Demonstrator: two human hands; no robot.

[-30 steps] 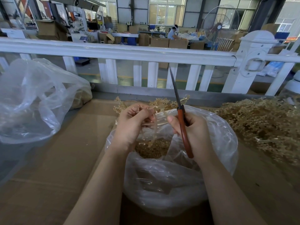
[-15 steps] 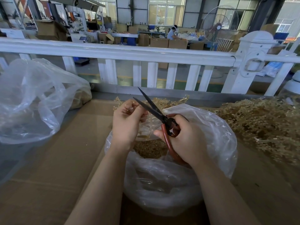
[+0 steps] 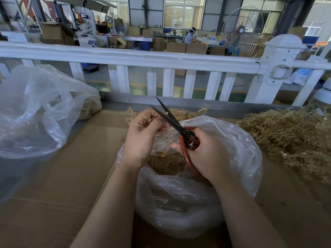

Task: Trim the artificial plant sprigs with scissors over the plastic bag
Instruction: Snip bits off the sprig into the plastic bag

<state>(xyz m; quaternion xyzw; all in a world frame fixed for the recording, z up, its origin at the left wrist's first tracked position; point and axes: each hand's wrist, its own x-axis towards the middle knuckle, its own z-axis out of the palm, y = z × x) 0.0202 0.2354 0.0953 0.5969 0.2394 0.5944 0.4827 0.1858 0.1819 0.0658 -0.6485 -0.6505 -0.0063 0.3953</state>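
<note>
My left hand (image 3: 143, 136) pinches a pale translucent plant sprig (image 3: 165, 140) over the open clear plastic bag (image 3: 238, 154). Tan trimmings (image 3: 165, 164) lie inside the bag. My right hand (image 3: 206, 153) grips scissors (image 3: 172, 120) by their orange-red handles. The dark blades are spread apart, pointing up and left, and lie against the sprig at my left fingertips. A few sprigs (image 3: 186, 112) lie just behind the bag.
A large heap of tan sprigs (image 3: 290, 138) lies on the right of the cardboard work surface (image 3: 71, 176). A second clear bag (image 3: 35, 111) sits at the left. A white railing (image 3: 136, 59) runs along the far edge.
The scissors swung down from pointing upright with blades together to pointing left with blades apart at the sprig. My left hand has stayed over the bag.
</note>
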